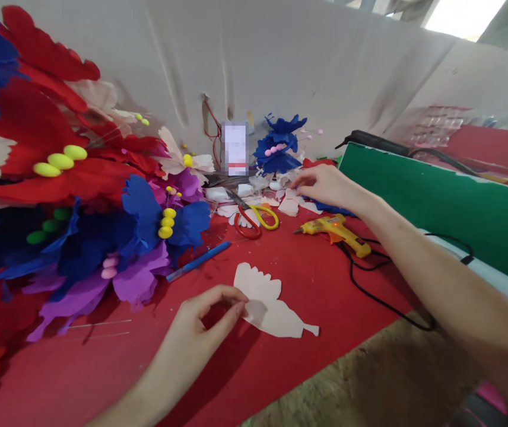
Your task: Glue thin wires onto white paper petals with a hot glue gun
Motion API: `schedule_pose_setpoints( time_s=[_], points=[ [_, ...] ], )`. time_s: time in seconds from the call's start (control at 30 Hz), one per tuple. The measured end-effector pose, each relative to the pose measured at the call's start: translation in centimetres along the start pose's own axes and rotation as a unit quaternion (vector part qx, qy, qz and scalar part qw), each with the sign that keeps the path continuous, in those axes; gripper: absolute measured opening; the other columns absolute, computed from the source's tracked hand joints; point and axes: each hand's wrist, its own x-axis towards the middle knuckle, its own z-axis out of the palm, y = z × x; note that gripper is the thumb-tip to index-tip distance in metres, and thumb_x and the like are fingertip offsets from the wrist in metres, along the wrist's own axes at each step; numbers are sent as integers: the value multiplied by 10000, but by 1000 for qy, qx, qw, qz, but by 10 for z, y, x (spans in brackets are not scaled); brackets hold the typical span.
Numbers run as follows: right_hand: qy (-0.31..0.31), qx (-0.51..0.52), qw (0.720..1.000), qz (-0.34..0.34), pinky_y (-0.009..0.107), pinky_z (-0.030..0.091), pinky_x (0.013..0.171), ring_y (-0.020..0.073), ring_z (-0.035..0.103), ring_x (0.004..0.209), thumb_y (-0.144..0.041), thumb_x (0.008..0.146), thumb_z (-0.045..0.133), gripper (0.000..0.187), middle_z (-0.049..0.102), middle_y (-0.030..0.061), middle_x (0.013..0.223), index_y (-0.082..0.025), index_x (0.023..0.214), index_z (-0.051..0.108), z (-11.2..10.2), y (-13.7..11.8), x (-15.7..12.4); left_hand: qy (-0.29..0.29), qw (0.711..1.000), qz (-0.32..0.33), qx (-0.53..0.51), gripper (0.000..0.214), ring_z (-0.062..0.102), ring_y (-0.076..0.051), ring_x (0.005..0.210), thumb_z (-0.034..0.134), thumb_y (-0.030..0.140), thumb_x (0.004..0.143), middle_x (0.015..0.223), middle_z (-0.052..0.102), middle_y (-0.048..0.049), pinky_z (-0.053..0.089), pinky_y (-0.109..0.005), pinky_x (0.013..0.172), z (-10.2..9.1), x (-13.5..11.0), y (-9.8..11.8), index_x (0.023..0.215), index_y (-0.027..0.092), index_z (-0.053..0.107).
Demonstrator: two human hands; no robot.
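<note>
Cutout (276, 317): before the scissors (244, 207)
Glue gun (338, 232): on the table (325, 287), right of the scissors
Pen (199, 261): between butterflies (140, 225) and scissors
Phone (235, 145): behind the scissors

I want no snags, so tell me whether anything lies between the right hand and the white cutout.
The glue gun: its nozzle lies roughly on the line from the right hand to the cutout. The scissors sit left of that line.

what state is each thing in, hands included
left hand: pinching the pale cutout
pale cutout: held by its edge
right hand: by paper scraps, grip unclear
scissors: lying down, blade opening unclear
glue gun: on its side, light glowing
blue pen: lying flat
phone: upright, screen lit
</note>
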Motion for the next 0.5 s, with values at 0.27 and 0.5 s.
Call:
schedule_pose_setpoints(
  time_s=[0.27,0.5],
  points=[
    [-272,30,929,-250,282,413,724,194,514,905,-249,681,641,399,564,104,1004,-100,1041,555,42,-88,-48,95,990,-41,-93,86,574,-167,805,605,266,646,775,624,17,420,-253,771,-21,16,-5,716,218,615],
    [-233,-2,903,-361,300,388,722,193,519,881,-322,758,600,252,573,77,941,-129,919,575,48,-98,-69,118,982,-56,-133,107,571,-154,792,595,261,659,771,623,26,406,-252,771,-25,19,-13,747,206,621]
  ],
)
